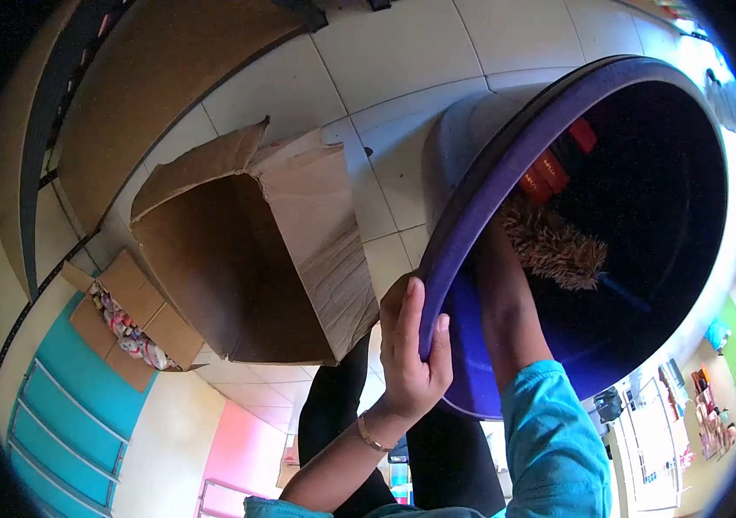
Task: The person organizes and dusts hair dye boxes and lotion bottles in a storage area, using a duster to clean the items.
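Note:
A large dark purple tub [466, 200] leans with its wide mouth facing me. My left hand [413, 350] grips its near rim, the thumb on one side and the fingers on the other. My right forearm [513, 319] reaches inside the tub, beside the brown fluffy duster [562, 246] with a blue handle. The fingers of my right hand are hidden in shadow and behind the rim, so I cannot see what they touch. Red packets [548, 174] with small lettering lie inside, just past the duster.
An open cardboard box [320, 233] with torn flaps stands on the tiled floor [411, 39] left of the tub. A smaller carton [169, 332] with crumpled colourful items sits farther left. Brown panels [161, 78] stand at the upper left. Shelves with goods appear at the lower right.

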`<action>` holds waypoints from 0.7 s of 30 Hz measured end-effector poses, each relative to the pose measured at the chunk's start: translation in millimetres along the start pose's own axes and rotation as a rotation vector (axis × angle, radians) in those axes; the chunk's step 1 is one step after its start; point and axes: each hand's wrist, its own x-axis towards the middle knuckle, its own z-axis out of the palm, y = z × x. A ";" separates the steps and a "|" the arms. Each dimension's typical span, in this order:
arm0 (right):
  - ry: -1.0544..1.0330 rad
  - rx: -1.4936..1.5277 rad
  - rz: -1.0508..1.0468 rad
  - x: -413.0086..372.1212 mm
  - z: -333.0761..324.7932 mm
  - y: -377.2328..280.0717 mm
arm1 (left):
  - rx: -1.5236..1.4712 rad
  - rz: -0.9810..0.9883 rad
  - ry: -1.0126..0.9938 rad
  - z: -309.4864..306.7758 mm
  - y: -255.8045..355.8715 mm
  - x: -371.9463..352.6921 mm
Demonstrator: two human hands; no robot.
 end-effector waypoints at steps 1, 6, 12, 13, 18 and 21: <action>-0.010 0.015 0.005 -2.1 -1.7 0.1 | 0.020 0.010 -0.003 0.1 -0.3 1.8; -0.082 0.109 0.053 -19.9 -10.4 4.8 | 0.000 0.023 0.006 -1.6 0.0 2.8; -0.094 0.387 0.144 -51.1 -43.6 10.7 | -0.005 0.011 0.013 0.0 2.6 7.3; -0.116 0.558 0.157 -58.0 -47.5 18.6 | -0.021 0.004 0.015 0.2 3.1 7.7; -0.379 1.381 0.465 -161.6 -170.0 -17.7 | -0.019 0.002 0.084 -0.1 5.9 7.6; -0.271 1.263 0.319 -243.1 -248.7 -61.0 | 0.123 -0.037 0.162 -25.9 21.2 1.3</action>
